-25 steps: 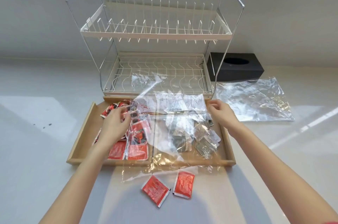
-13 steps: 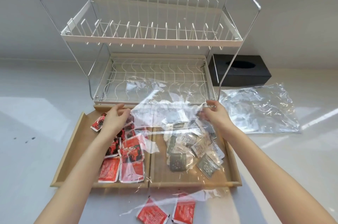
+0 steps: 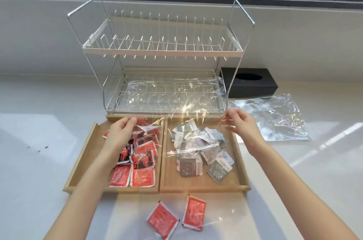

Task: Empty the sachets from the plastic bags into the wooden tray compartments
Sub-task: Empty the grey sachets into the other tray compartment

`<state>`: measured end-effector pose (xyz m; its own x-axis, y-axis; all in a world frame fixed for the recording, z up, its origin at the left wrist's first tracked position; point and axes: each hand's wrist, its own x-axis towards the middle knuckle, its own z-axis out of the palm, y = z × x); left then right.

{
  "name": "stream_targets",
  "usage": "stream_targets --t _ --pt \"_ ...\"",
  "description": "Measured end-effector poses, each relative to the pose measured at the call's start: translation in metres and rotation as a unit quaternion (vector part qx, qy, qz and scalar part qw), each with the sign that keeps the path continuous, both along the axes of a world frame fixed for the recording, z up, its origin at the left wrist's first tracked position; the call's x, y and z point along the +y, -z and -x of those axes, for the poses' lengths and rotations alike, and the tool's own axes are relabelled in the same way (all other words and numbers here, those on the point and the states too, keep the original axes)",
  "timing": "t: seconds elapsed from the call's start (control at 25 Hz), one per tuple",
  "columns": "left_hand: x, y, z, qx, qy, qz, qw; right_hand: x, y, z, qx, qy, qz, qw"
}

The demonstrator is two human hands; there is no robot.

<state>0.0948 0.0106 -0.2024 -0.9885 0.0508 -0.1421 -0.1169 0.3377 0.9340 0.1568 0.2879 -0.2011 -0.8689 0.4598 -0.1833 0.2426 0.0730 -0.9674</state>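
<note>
A wooden tray [image 3: 163, 186] with two compartments lies in front of me. Red sachets [image 3: 141, 161] fill the left compartment, grey and white sachets [image 3: 198, 151] lie piled in the right one. My left hand [image 3: 121, 131] and my right hand [image 3: 240, 124] each pinch a side of a clear plastic bag [image 3: 176, 100], held stretched and lifted above the tray's far edge. The bag looks empty, and its lower flap hangs over the grey sachets. Two red sachets [image 3: 176, 216] lie on the counter before the tray.
A white two-tier dish rack [image 3: 163, 51] stands right behind the tray. A black tissue box [image 3: 253, 82] sits to its right, with a second crumpled clear plastic bag [image 3: 275, 118] flat on the white counter in front of it. A window runs along the back.
Both hands have lifted the clear bag higher and spread it wider. The grey sachets have slid out of it into the right compartment.
</note>
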Motion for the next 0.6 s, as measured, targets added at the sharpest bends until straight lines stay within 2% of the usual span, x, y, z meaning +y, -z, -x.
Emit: stream_targets --t 0.36,0.44,0.6 --pt "-0.012 -0.020 -0.034 0.035 0.006 -0.078 0.996 0.000 -0.019 -0.038 0.056 -0.033 -0.012 0.998" --pt "-0.010 -0.025 -0.039 0.038 0.028 -0.089 0.995 0.002 -0.024 -0.044 0.071 -0.026 0.002 0.997" --pt "0.006 -0.023 -0.057 -0.016 0.109 -0.068 0.992 0.015 -0.030 -0.056 0.101 0.010 0.041 0.994"
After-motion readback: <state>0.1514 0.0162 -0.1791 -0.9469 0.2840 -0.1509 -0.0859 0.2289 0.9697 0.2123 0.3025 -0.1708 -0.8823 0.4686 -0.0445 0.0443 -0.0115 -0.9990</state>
